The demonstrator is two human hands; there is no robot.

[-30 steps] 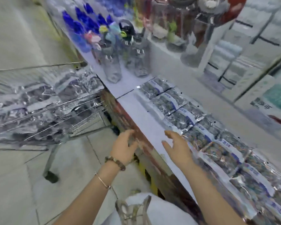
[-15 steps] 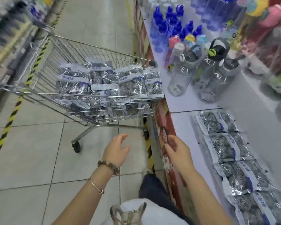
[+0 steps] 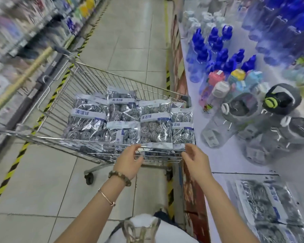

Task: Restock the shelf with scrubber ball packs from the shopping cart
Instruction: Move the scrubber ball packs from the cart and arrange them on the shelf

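Scrubber packs (image 3: 154,127) in cart (image 3: 42,139) just past L hand (image 3: 128,163) & R hand (image 3: 197,163), both relaxed.

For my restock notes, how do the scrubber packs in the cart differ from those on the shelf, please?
Silvery scrubber packs in the wire cart are piled, overlapping; shelf packs lie flat on the white shelf. Cart packs' labels face the camera upright; shelf packs' labels run sideways. Both have white-and-blue labels.
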